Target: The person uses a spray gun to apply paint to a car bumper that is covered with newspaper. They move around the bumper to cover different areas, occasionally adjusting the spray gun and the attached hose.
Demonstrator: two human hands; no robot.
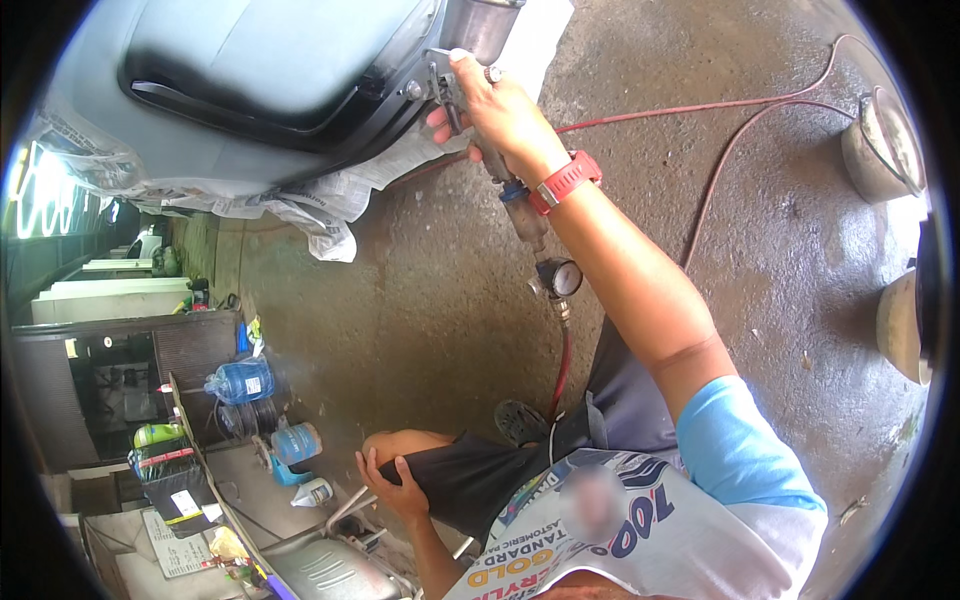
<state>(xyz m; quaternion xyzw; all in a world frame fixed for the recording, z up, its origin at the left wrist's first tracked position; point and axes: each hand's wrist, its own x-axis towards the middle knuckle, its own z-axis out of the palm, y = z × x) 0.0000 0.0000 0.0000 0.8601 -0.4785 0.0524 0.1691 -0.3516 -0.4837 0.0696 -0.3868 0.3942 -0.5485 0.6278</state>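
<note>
My right hand [500, 115], with a red watch on the wrist, is wrapped round the grip of a spray gun [443, 92], its fingers at the trigger. A metal paint cup [482, 28] sits on the gun. Below the grip hang a filter and a round pressure gauge [567, 278], joined to a red hose [563, 365]. The gun's nozzle points left at a grey car body panel [255, 45], close to it. Fresh-looking black paint surrounds a black trim strip [215, 118] on the panel. My left hand [398, 485] rests on my bent knee, fingers apart, holding nothing.
Masking newspaper [325, 215] hangs along the panel's lower edge. The red air hose [690, 105] curves over the wet concrete floor to the right, where metal buckets [868, 155] stand. At lower left are water jugs [240, 382], a metal chair [335, 570] and a cluttered table.
</note>
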